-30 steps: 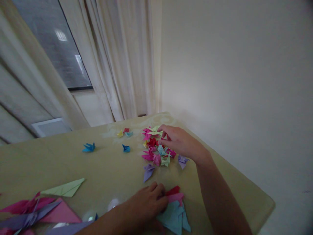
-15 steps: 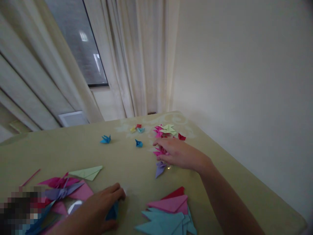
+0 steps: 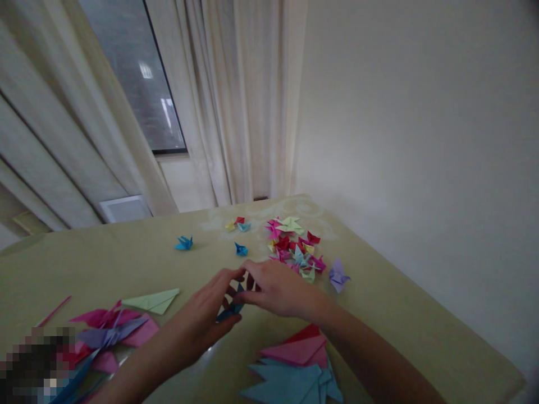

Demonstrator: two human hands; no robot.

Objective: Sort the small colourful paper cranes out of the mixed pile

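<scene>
A small blue folded-paper piece (image 3: 232, 310), in the look of an origami crane, is held over the middle of the table. My left hand (image 3: 206, 308) curls round its lower left side, thumb beneath. From the right, my right hand (image 3: 275, 287) pinches at its upper tip, the two hands' fingertips meeting there. Part of the paper is hidden by the fingers. Just beyond my right hand lies a cluster of small paper cranes (image 3: 290, 244) in pink, red, yellow and pale green. A purple paper crane (image 3: 338, 275) rests apart from them on the right.
Stacked flat folded papers, light blue (image 3: 295, 382) and pink (image 3: 297, 352), lie by my right forearm. Larger folded pieces, one purple (image 3: 110, 332), sit at left beside a pale green one (image 3: 155, 301). Blue cranes (image 3: 184, 243) stand farther back. A wall (image 3: 421, 168) borders the table's right.
My right hand has come back from the crane cluster to the blue piece. My left hand has lifted that piece forward and right. The purple crane now lies farther right.
</scene>
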